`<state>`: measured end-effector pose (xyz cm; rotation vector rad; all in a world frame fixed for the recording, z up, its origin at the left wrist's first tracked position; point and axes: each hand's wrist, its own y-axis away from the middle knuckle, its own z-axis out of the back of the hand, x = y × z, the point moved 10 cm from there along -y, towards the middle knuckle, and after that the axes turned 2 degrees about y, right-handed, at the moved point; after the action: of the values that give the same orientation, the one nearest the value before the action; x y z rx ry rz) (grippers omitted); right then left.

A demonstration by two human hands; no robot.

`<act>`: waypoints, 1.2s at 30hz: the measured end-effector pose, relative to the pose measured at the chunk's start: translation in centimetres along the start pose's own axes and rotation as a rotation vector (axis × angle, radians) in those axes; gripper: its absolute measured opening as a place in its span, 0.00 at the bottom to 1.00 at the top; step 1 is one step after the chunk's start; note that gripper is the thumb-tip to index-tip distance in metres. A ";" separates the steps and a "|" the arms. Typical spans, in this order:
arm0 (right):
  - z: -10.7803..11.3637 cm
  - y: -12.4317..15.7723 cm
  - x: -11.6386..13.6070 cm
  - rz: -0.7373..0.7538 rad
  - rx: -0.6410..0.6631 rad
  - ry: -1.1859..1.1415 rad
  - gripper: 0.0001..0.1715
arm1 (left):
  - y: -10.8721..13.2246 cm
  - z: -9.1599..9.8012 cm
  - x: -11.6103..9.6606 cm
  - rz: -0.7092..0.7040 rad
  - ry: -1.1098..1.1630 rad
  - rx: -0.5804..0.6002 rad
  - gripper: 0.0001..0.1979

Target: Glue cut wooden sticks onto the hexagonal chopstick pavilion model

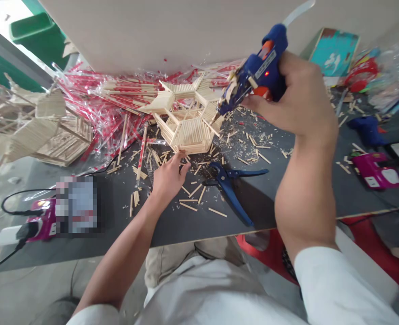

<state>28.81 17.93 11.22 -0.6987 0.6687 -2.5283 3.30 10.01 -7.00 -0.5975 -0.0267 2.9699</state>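
My right hand (297,95) is wrapped round the handle of a blue glue gun (267,74), with a small red light lit on its side. A clear glue stick pokes out of its back end. The gun's nozzle points down at the right side of a lantern-like frame of wooden sticks (190,131), by one stick that juts out; whether they touch I cannot tell. My left hand (168,176) rests at the frame's front bottom edge, fingers stretched forward and thumb apart. Just right of it lies a blue ratchet cutter (231,185) with its handles spread.
Cut stick pieces (189,200) litter the dark table (185,230). Red-and-clear wrapped stick bundles (118,92) pile along the wall. Another stick structure (53,131) stands left. Magenta power strips (375,169) with cables lie at both sides, and a second glue gun (368,128) rests right.
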 end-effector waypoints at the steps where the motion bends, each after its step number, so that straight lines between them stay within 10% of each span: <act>1: -0.1 0.1 0.1 0.004 0.015 0.045 0.29 | 0.0 0.0 0.0 -0.004 0.006 -0.005 0.17; 36: -3.6 -0.3 -0.7 0.011 0.210 0.132 0.17 | -0.1 0.0 0.3 0.015 0.015 -0.010 0.20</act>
<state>27.30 19.71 8.39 -0.4578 0.4389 -2.6022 3.06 10.18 -7.15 -0.6242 -0.0366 2.9811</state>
